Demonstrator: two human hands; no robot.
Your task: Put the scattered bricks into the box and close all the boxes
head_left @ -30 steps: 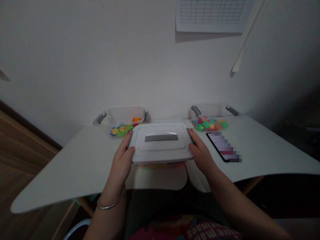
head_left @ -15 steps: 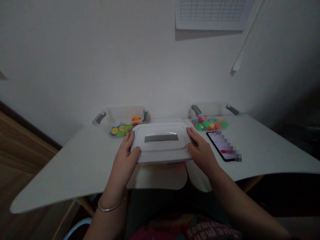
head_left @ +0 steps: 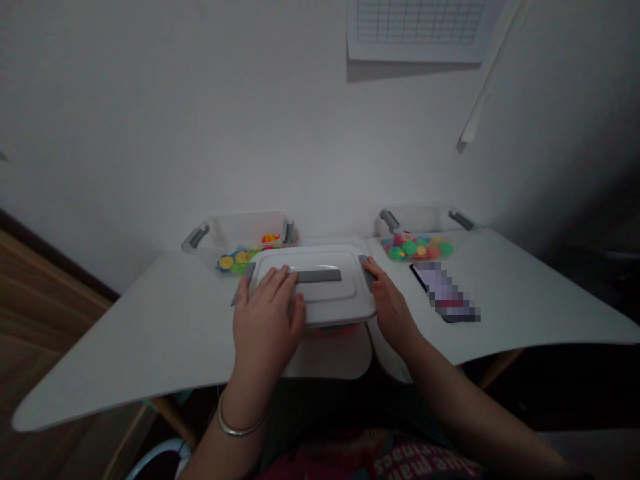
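A white storage box with a lid [head_left: 327, 293] and a grey top handle [head_left: 317, 275] stands at the near middle of the white table [head_left: 150, 333]. My left hand [head_left: 265, 320] lies flat on the left part of the lid, fingers stretched toward the handle. My right hand [head_left: 387, 303] presses against the box's right side at the grey clasp [head_left: 364, 270], fingers curled around the edge. Coloured pieces show faintly under the lid's front edge.
An open clear bin [head_left: 240, 237] with colourful toy pieces stands at the back left, another open bin [head_left: 417, 230] with coloured pieces at the back right. A phone [head_left: 445, 293] lies right of the box. A sheet with a grid [head_left: 415, 30] hangs on the wall.
My left hand has left the box's left side and moved up onto the lid. The left clasp now sticks out. The right hand stays at the right clasp.
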